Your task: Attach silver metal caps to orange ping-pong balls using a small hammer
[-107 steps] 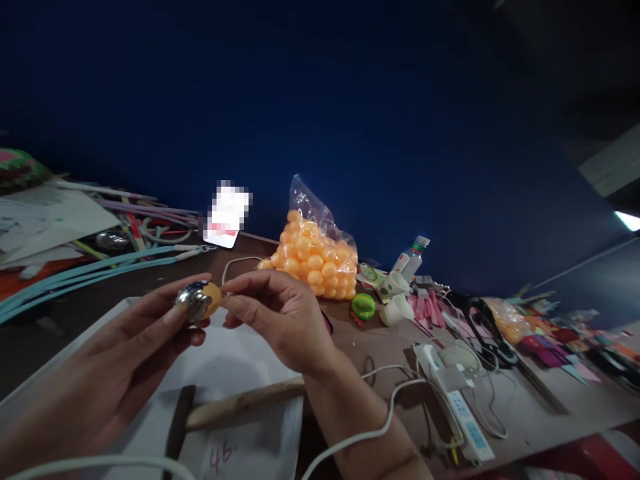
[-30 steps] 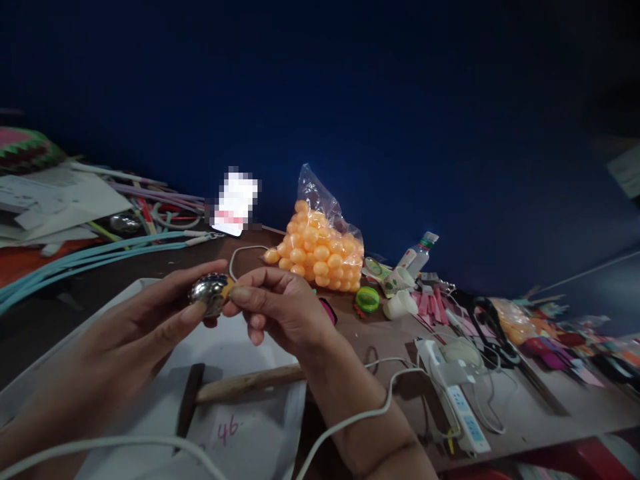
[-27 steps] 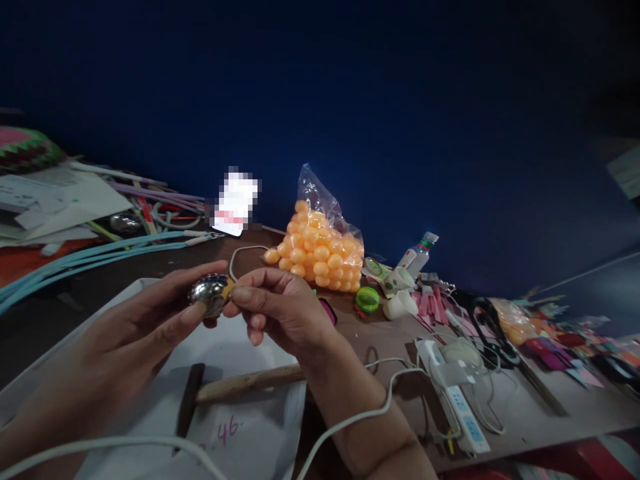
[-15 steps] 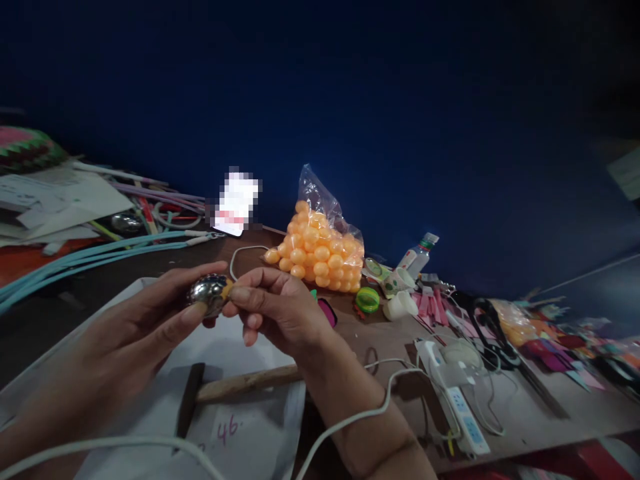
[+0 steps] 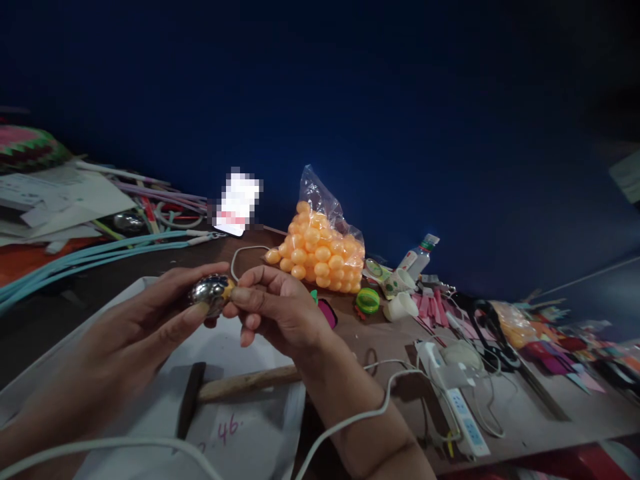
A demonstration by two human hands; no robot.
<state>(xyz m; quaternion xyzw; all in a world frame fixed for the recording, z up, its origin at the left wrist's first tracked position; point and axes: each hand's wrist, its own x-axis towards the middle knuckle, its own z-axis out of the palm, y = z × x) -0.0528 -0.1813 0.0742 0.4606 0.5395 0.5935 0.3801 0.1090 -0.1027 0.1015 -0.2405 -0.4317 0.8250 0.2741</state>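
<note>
My left hand (image 5: pixel 137 330) is closed around a shiny silver rounded object (image 5: pixel 206 293), egg- or ball-shaped, its thumb along the near side and its fingers over the top. At the object's right end sits a small yellow piece (image 5: pixel 228 291). My right hand (image 5: pixel 287 310) pinches that piece between thumb and index finger, other fingers curled below. Whether the piece is attached to the silver object I cannot tell. Beneath both hands a hammer (image 5: pixel 250 383) with a wooden handle lies on a white surface (image 5: pixel 265 433) marked "46".
Behind my hands stands a clear bag of orange balls (image 5: pixel 323 257). A bright phone (image 5: pixel 236 205) leans at the back. Blue cords (image 5: pixel 110 250) lie left. A green-yellow ball (image 5: pixel 368 301), white cup (image 5: pixel 401 305), bottle (image 5: pixel 421 255) and power strip (image 5: pixel 465 413) are right. White cable (image 5: pixel 367 412) crosses my right forearm.
</note>
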